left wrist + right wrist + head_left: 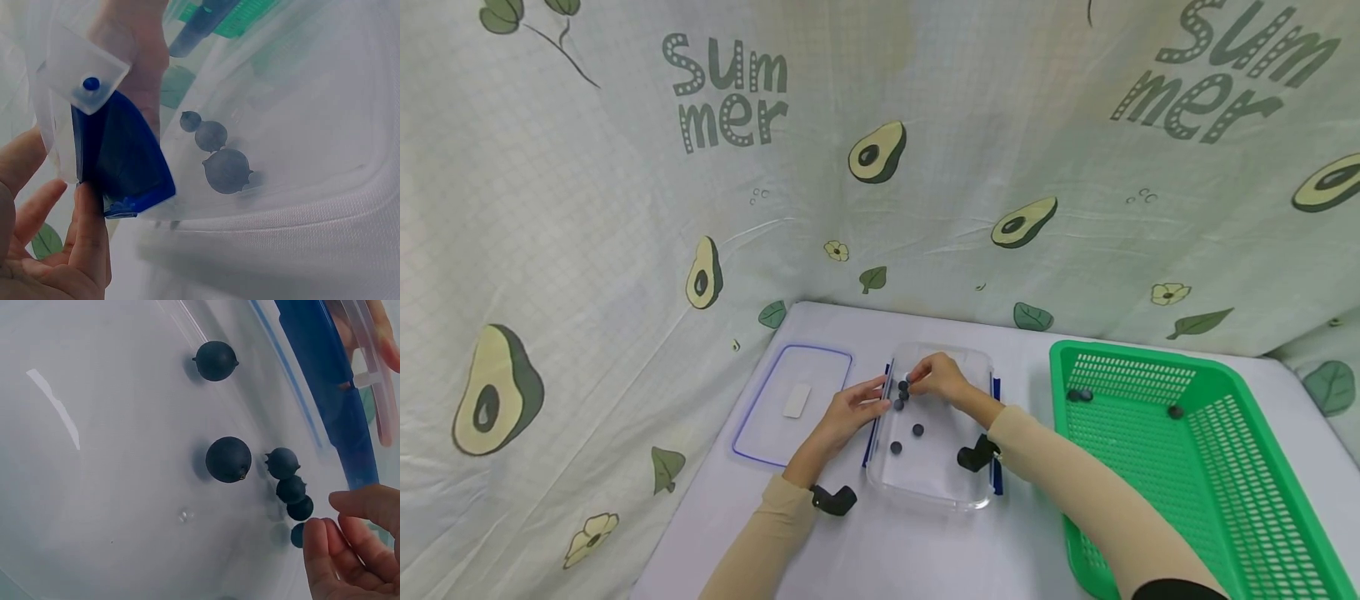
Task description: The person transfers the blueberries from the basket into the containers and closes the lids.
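Observation:
A clear plastic box (936, 479) with blue side clips stands on the table. Along its left side, several dark blueberries (291, 489) lie in a close row; two larger ones (229, 459) sit apart from it. My right hand (938, 377) reaches into the box from the right. Its curled fingers hold a blueberry (297, 535) at the end of the row, partly covered by a fingertip. Outside the left wall, my left hand (848, 410) rests its fairly straight fingers against the rim and blue clip (122, 156).
Left of the box lies a clear lid with a blue edge (735, 450), with a white rectangular piece (797, 401) on it. A green plastic basket (1262, 417) stands on the right, with a few dark blueberries (1176, 412) inside. A printed cloth (925, 275) hangs behind the table.

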A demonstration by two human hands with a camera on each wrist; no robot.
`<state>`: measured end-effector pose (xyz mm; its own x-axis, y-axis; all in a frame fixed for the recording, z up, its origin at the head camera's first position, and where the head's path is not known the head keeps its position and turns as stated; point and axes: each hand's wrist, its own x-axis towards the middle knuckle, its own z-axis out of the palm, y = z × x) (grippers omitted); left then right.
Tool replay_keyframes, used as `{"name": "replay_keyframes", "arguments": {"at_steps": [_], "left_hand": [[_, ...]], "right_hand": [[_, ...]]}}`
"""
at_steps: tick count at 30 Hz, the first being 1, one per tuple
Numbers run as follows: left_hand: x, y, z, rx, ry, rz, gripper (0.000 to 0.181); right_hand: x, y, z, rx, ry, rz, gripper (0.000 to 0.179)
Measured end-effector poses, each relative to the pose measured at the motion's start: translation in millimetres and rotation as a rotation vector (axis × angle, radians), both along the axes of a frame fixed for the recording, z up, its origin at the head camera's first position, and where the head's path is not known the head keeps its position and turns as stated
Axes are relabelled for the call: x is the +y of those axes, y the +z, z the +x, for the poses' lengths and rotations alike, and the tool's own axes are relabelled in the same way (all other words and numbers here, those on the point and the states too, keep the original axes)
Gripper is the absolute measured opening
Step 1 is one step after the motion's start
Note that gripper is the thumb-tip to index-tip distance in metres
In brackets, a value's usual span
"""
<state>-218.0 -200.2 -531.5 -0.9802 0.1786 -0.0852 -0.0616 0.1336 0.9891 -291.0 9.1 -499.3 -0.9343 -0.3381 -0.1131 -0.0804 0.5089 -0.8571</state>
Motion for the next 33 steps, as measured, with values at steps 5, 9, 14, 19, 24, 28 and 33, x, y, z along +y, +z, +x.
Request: {"name": "replay_keyframes", "arguments": {"at_steps": [5,9,14,19,24,28,33], "left_hand": [[-0.6,0.4,-0.9,-0.017,-0.004,0.004,0.057],[-0.4,1.1,-1.7,-0.012,-0.008,0.006,0.058],[-0.4,0.9,-2.2,-0.021,0.003,0.001,0.06],[-0.3,-0.9,-2.4,-0.021,0.01,-0.003,0.057],[1.7,7.9,1.8,-0.017,0.019,-0.023,0.054],[4.2,28.9,11.9,-0.021,0.0,-0.027,0.054],[4.1,30.5,14.0,-0.035,-0.007,-0.035,0.055]], "right_hand": [[1,2.5,-1.6,0.024,0.003,0.002,0.014],[4,6.7,-4.4,0.025,-0.002,-0.022,0.014],[8,15.2,-7.7,0.009,-0.028,-0.067,0.015],[12,27.5,-8.7,0.005,-0.037,-0.126,0.016],[19,42.0,-8.4,0.013,-0.03,-0.165,0.017],[27,51.7,-6.1,0.021,-0.011,-0.173,0.02],[38,60.8,-3.5,0.021,0.009,-0.219,0.024]]}}
